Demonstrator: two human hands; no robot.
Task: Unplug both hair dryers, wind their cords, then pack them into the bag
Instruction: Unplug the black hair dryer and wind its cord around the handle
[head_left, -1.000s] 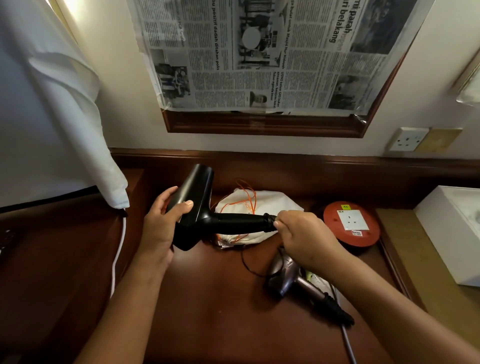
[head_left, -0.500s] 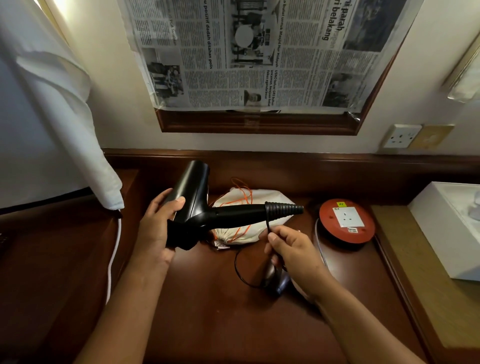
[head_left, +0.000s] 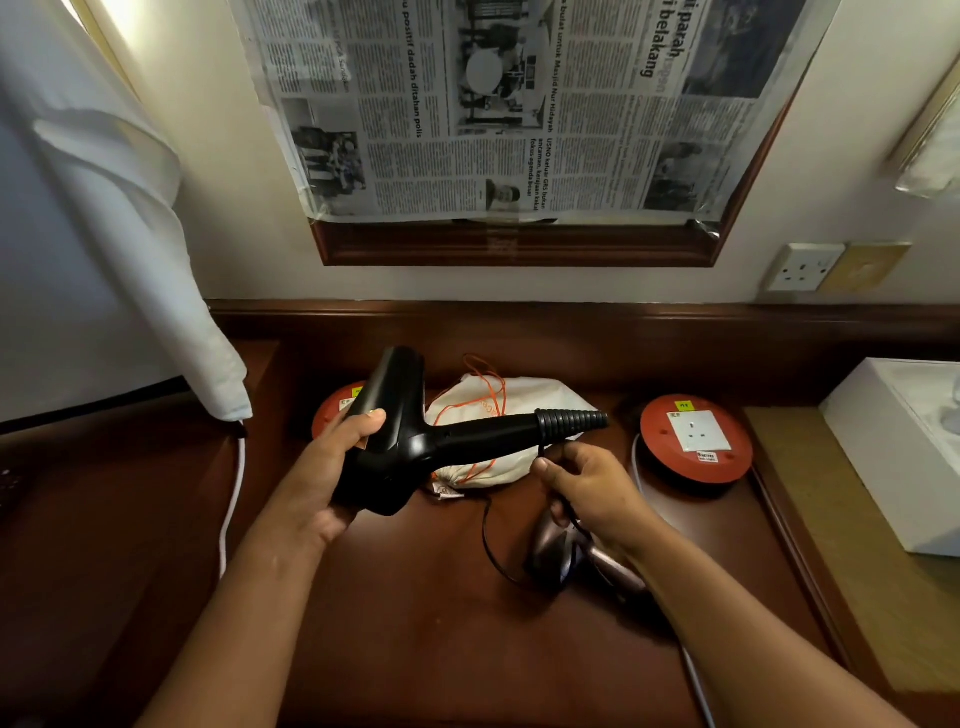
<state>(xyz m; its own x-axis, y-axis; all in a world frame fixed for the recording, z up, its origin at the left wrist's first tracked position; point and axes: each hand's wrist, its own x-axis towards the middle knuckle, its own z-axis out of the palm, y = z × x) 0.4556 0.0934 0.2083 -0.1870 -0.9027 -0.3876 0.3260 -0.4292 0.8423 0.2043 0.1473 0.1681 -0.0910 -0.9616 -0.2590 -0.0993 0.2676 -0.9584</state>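
Observation:
My left hand grips the barrel of a black hair dryer held above the wooden desk, its handle pointing right. Just below the ribbed end of the handle, my right hand pinches the dryer's thin black cord, which loops down onto the desk. A second, bronze-grey hair dryer lies on the desk under my right wrist, partly hidden. A white drawstring bag with orange cord lies behind the black dryer.
Two round red extension-reel sockets sit on the desk, one at the right and one at the left behind the dryer. A white box stands at the far right. A wall socket and a hanging white cloth are nearby.
My right hand left the end of the handle and dropped lower, taking hold of the cord. The view shifted, bringing the left red reel into sight.

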